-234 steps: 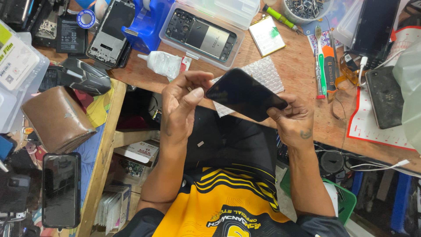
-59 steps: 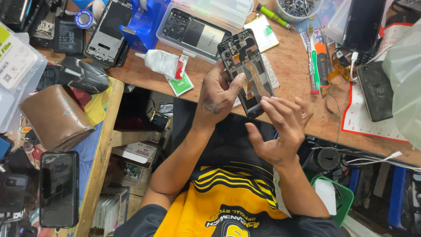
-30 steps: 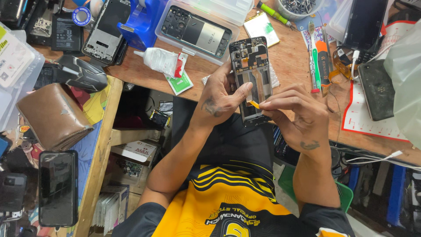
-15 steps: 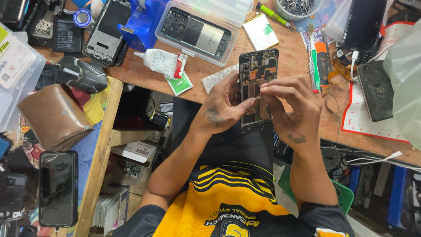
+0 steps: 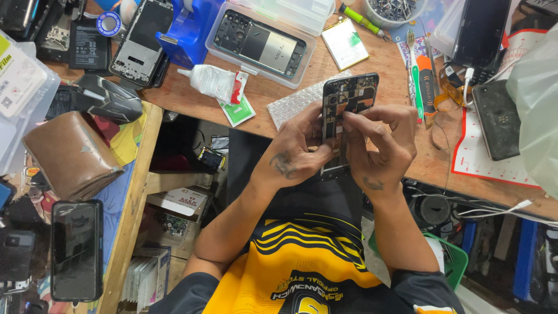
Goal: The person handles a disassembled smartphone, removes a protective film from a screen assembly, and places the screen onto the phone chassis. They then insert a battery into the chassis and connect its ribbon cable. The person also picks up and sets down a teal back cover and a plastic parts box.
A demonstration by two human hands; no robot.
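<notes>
I hold an opened phone (image 5: 347, 96) upright over the wooden bench edge, its bare circuit side facing me. My left hand (image 5: 296, 152) grips its left edge and lower half from beneath. My right hand (image 5: 381, 145) curls over the phone's middle, with fingertips pressing on the inner parts. The lower part of the phone is hidden behind both hands. A piece of bubble wrap (image 5: 293, 104) lies on the bench just behind the phone.
On the bench: a clear plastic case (image 5: 232, 55) holding another opened phone, a white glue bottle (image 5: 212, 81), a green packet (image 5: 235, 110), screwdrivers (image 5: 423, 78), a cup of screws (image 5: 392, 10), dark phones (image 5: 497, 119). At left, a brown wallet (image 5: 70, 154) and black phone (image 5: 75, 250).
The phone was flipped from screen side to circuit side. My right hand, open and apart two seconds ago, closed in onto the phone's middle; the phone moved slightly right and up.
</notes>
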